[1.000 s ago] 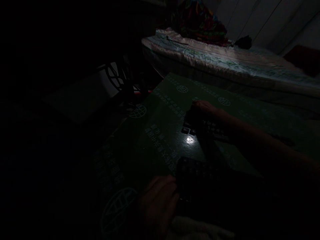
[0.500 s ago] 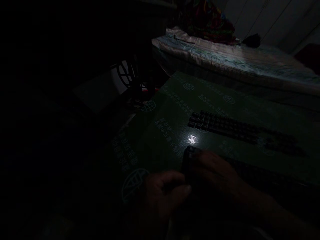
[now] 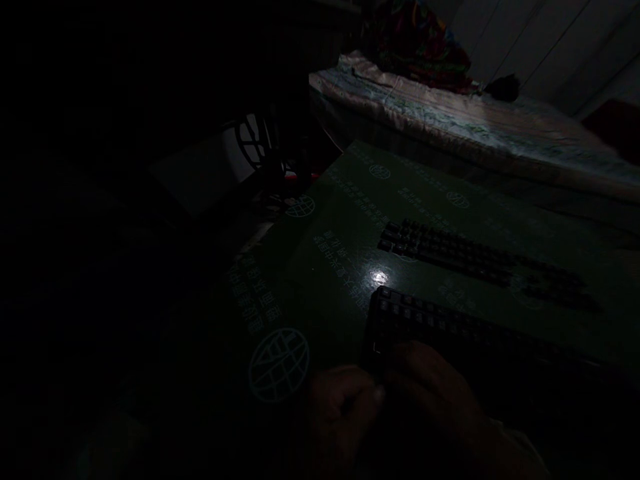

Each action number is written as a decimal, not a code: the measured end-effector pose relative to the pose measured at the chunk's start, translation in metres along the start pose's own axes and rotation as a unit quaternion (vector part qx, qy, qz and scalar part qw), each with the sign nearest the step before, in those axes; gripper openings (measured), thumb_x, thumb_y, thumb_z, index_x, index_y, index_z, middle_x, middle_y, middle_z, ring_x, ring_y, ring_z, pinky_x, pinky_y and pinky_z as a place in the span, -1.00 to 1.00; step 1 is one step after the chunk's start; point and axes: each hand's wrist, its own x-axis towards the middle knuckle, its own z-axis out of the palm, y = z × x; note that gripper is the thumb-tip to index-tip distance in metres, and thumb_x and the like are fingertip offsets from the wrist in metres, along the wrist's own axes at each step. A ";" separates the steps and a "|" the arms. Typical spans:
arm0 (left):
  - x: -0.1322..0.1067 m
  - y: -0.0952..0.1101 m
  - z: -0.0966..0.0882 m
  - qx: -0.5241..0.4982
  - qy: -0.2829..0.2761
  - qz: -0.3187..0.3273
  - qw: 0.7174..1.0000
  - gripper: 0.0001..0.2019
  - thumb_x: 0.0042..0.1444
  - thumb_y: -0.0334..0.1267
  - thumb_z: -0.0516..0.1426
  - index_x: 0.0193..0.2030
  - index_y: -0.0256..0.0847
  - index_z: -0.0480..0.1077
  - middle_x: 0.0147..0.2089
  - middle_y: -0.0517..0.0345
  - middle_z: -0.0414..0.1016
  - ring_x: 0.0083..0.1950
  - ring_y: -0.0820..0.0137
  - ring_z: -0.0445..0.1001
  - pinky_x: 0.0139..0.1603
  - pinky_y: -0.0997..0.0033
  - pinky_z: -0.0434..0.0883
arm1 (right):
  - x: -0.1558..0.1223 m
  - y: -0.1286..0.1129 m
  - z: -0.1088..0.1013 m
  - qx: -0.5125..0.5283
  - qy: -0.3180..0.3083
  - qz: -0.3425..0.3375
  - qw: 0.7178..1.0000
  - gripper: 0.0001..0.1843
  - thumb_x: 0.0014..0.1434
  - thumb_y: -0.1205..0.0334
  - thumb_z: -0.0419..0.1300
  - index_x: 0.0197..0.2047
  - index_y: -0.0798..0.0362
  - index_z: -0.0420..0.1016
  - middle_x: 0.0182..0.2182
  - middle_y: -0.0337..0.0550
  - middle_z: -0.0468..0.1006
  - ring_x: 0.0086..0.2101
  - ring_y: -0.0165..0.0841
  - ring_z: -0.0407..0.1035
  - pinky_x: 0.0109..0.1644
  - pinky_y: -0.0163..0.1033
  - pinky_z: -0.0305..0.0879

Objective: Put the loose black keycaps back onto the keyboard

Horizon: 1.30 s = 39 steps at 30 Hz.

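Note:
A black computer keyboard (image 3: 440, 317) lies on a dark green board, its near side lost in shadow. My left hand (image 3: 340, 407) is at the keyboard's near left corner with thumb and forefinger closed together. Whatever sits between those fingers is too dark to make out. Over the left part of the keyboard, my right hand (image 3: 430, 373) has its fingers bent down and together, with the fingertips hidden in shadow. Beyond the keyboard, loose black keycaps (image 3: 450, 250) are laid out in rows on the board.
The green board (image 3: 330, 293) carries white globe marks and lettering, and a bright light spot reflects off it. Behind stands a bed edge with a pale patterned sheet (image 3: 425, 103) and a red patterned cloth (image 3: 420, 47). A dark fan-like frame (image 3: 255, 143) is at the left.
My right hand has moved nearer to me along the keyboard, uncovering its upper left keys. My left hand has shifted slightly down and right. The view has tilted a little.

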 end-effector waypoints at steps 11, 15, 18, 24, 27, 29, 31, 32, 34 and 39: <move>0.011 0.014 0.011 -0.013 0.039 0.063 0.997 -0.70 0.18 -0.12 0.00 -0.50 -0.20 0.34 -0.39 0.16 0.41 -0.36 0.44 0.40 -0.37 0.51 0.32 | -0.006 0.010 -0.008 -0.003 0.109 -0.019 0.994 -0.52 0.24 0.24 0.07 0.22 -0.16 0.25 -0.14 -0.10 0.57 -0.18 -0.22 0.49 -0.24 -0.18 0.50; 0.017 0.019 0.012 -0.040 0.057 0.068 0.995 -0.69 0.15 -0.13 0.02 -0.54 -0.21 0.32 -0.39 0.15 0.42 -0.36 0.43 0.39 -0.38 0.49 0.30 | -0.007 0.015 -0.004 0.033 0.129 0.057 0.989 -0.57 0.24 0.22 0.08 0.18 -0.22 0.33 -0.07 -0.10 0.56 -0.16 -0.19 0.51 -0.23 -0.15 0.54; 0.024 0.021 0.010 -0.037 0.037 0.072 0.996 -0.71 0.15 -0.16 0.01 -0.52 -0.22 0.36 -0.39 0.15 0.42 -0.35 0.42 0.39 -0.37 0.48 0.29 | -0.005 0.022 -0.001 0.041 0.138 0.102 0.984 -0.60 0.26 0.25 0.07 0.14 -0.21 0.37 -0.07 -0.10 0.55 -0.14 -0.20 0.50 -0.23 -0.16 0.56; 0.038 0.019 0.002 0.080 0.043 0.061 0.994 -0.74 0.15 -0.22 0.04 -0.54 -0.22 0.33 -0.45 0.22 0.35 -0.42 0.49 0.35 -0.44 0.50 0.20 | 0.003 0.048 -0.002 -0.044 0.140 0.034 0.989 -0.68 0.25 0.18 0.10 0.07 -0.16 0.44 0.06 -0.03 0.45 0.06 -0.12 0.36 -0.06 0.00 0.48; 0.042 0.015 -0.002 0.153 0.084 0.094 0.980 -0.80 0.16 -0.29 0.02 -0.45 -0.21 0.38 -0.41 0.21 0.37 -0.38 0.48 0.36 -0.40 0.49 0.22 | 0.011 0.058 -0.002 -0.079 0.116 -0.009 0.990 -0.69 0.21 0.18 0.16 0.03 -0.08 0.46 0.04 0.02 0.46 0.11 -0.09 0.30 0.00 0.08 0.43; 0.044 0.012 -0.004 0.185 0.105 0.124 0.969 -0.81 0.18 -0.34 0.00 -0.38 -0.21 0.40 -0.36 0.19 0.38 -0.33 0.46 0.38 -0.33 0.47 0.26 | 0.016 0.060 0.000 -0.105 0.100 -0.035 0.989 -0.72 0.21 0.21 0.15 0.00 -0.02 0.46 0.02 0.05 0.47 0.11 -0.09 0.29 -0.01 0.07 0.43; 0.046 0.010 -0.005 0.203 0.117 0.145 0.961 -0.83 0.17 -0.37 0.00 -0.35 -0.22 0.40 -0.32 0.17 0.39 -0.27 0.43 0.39 -0.26 0.45 0.29 | 0.021 0.059 0.003 -0.123 0.106 -0.044 0.986 -0.76 0.23 0.23 0.13 -0.04 0.00 0.47 0.00 0.06 0.49 0.11 -0.09 0.29 -0.02 0.07 0.43; 0.047 0.009 -0.005 0.208 0.121 0.150 0.959 -0.84 0.17 -0.38 0.00 -0.34 -0.21 0.40 -0.30 0.17 0.39 -0.24 0.42 0.39 -0.23 0.44 0.30 | 0.022 0.058 0.005 -0.128 0.115 -0.042 0.984 -0.77 0.24 0.24 0.11 -0.05 0.01 0.47 -0.01 0.05 0.49 0.11 -0.10 0.29 -0.02 0.07 0.43; 0.051 0.009 -0.006 0.212 0.119 0.146 0.959 -0.86 0.16 -0.38 0.02 -0.34 -0.21 0.38 -0.28 0.16 0.39 -0.22 0.41 0.39 -0.22 0.43 0.30 | 0.024 0.057 0.007 -0.133 0.124 -0.043 0.982 -0.78 0.24 0.25 0.11 -0.06 0.00 0.46 -0.02 0.04 0.49 0.11 -0.10 0.28 -0.01 0.06 0.43; 0.066 0.012 -0.010 0.216 0.105 0.101 0.965 -0.89 0.14 -0.25 0.08 -0.35 -0.20 0.38 -0.31 0.19 0.38 -0.29 0.42 0.38 -0.32 0.45 0.26 | 0.024 0.057 0.009 -0.130 0.102 -0.022 0.986 -0.74 0.21 0.22 0.14 -0.03 -0.01 0.46 0.01 0.05 0.46 0.10 -0.07 0.30 -0.04 0.07 0.44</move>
